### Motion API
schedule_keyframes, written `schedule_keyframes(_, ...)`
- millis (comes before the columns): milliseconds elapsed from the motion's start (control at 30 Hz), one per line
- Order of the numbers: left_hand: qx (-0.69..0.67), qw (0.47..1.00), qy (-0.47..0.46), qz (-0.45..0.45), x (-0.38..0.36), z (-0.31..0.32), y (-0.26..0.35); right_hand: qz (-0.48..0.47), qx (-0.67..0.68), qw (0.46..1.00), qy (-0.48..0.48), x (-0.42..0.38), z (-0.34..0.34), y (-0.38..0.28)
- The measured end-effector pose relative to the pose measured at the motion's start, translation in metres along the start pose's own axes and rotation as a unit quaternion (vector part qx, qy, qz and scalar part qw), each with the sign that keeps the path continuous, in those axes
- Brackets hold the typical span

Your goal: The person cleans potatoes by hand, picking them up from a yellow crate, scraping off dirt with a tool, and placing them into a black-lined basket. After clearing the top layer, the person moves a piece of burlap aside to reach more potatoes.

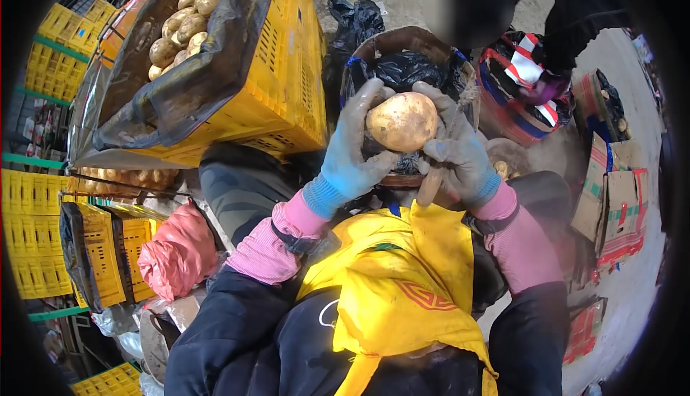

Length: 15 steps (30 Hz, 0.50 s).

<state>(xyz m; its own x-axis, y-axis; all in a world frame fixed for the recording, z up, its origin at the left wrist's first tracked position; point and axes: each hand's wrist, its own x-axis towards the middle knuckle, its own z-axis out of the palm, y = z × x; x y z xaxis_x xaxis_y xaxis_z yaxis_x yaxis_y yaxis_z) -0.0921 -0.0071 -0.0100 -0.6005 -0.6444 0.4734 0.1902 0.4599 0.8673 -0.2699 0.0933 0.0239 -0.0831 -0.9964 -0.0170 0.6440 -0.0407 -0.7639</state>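
A large round potato (402, 120) is held up in front of me between both gloved hands. My left hand (353, 153), in a grey-blue glove, grips its left side and underside. My right hand (458, 153), in a grey glove, presses against its right side and also holds a wooden-handled tool (430, 185), whose blade is hidden. Just behind the potato stands a round basket (402, 44) lined with black plastic. A yellow apron (402, 288) covers my lap below the hands.
A tilted yellow crate (273, 72) lined with dark sheeting holds several potatoes (180, 26) at the upper left. Stacked yellow crates (43, 245) fill the left side, with a red bag (180, 252). Another person in dark clothes (575, 15) sits behind the basket. Cardboard boxes (611, 202) lie at right.
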Motion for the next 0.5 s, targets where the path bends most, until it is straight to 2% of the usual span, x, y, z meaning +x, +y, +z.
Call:
schedule_keyframes(67,-0.049,0.998,0.003,-0.042,-0.002,-0.001,0.001,-0.011,-0.029,0.999,0.03,0.0,0.014,-0.004)
schedule_keyframes(133,-0.098,0.992,0.005,-0.084,-0.003,-0.002,0.002,-0.01,-0.025,1.0,0.015,0.003,0.011,0.002)
schedule_keyframes(233,-0.077,0.995,0.003,-0.068,-0.005,-0.007,0.004,-0.016,-0.029,0.999,-0.014,0.009,0.004,0.01)
schedule_keyframes(333,0.004,0.996,0.084,0.0,-0.008,-0.006,0.005,-0.001,0.0,1.0,-0.02,0.015,0.005,0.017)
schedule_keyframes(433,0.134,0.974,0.101,0.154,-0.005,-0.01,0.01,0.012,-0.002,0.999,-0.04,0.022,0.004,0.023)
schedule_keyframes(500,0.161,0.966,0.106,0.172,-0.005,-0.014,0.017,0.014,-0.006,0.998,-0.057,0.026,0.008,0.023)
